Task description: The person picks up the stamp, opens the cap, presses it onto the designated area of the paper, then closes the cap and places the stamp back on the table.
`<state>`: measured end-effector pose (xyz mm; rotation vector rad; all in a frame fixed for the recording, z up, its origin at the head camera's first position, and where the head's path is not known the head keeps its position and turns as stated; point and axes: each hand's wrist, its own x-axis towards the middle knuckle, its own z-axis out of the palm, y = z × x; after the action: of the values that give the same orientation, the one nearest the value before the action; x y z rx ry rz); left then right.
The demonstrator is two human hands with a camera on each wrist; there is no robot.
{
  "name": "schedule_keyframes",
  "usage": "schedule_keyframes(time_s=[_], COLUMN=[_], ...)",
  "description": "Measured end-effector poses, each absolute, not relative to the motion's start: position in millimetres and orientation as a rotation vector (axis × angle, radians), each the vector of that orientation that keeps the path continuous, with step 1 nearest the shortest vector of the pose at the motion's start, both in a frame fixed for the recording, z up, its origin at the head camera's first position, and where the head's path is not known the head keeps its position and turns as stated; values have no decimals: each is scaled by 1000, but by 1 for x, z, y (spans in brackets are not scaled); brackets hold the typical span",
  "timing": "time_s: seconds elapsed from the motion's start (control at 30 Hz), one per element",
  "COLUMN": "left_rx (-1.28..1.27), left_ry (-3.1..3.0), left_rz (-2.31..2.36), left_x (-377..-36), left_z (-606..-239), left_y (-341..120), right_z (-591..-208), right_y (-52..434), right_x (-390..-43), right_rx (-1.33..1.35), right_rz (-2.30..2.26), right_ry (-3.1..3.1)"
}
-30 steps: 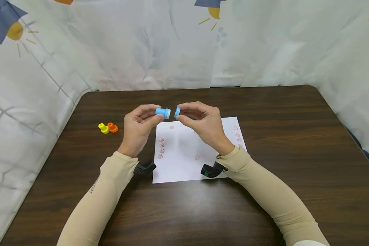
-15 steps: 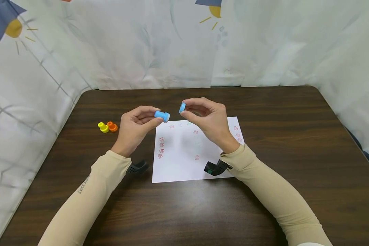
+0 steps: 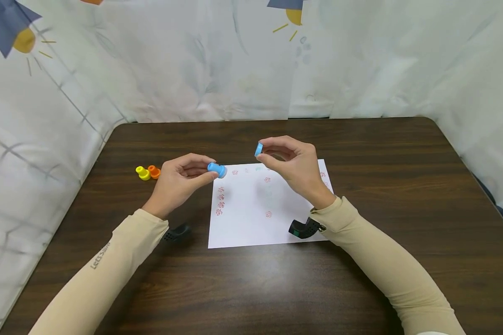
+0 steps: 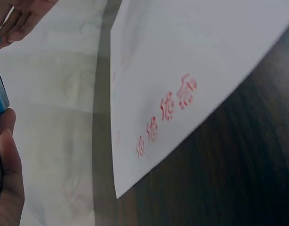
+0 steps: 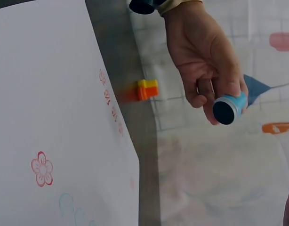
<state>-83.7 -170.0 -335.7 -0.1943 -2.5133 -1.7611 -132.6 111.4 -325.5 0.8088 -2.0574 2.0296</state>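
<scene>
The left hand (image 3: 179, 179) pinches a small blue plastic stamp body (image 3: 216, 169) between thumb and fingertips, its grip closed round the barrel and held just above the left edge of the white sheet of paper (image 3: 251, 218); the right wrist view shows the stamp's dark round face (image 5: 224, 112) turned outward. The right hand (image 3: 295, 165) holds the little blue round cap (image 3: 258, 149) in a fingertip pinch, raised over the far part of the paper and well apart from the stamp. Red flower prints (image 3: 220, 201) dot the sheet, which lies flat on the dark wooden tabletop (image 3: 402, 195). A yellow stamp (image 3: 141, 173) and an orange stamp (image 3: 153, 171) lie touching near the left edge.
</scene>
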Motion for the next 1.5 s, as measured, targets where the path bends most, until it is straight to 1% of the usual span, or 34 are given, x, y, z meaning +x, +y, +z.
schedule_keyframes(time_s=[0.13, 0.67, 1.0, 1.17, 1.5], left_rx=[-193, -321, -509, -573, -583], left_ry=[-2584, -2835, -2889, -2898, -2990], left_rz=[-1686, -1341, -1160, -1127, -1092], left_x=[-80, -69, -62, -58, -52], left_z=[-337, -349, -354, -357, -359], left_y=[-175, -189, -190, -190, -191], right_z=[-326, -329, -332, -333, -334], right_y=[115, 125, 129, 130, 131], right_x=[-134, -139, -140, -140, -138], right_rx=[798, 790, 771, 769, 764], right_rz=[2026, 1992, 1980, 1979, 2011], right_ry=[-2069, -2083, -2098, -2099, -2073])
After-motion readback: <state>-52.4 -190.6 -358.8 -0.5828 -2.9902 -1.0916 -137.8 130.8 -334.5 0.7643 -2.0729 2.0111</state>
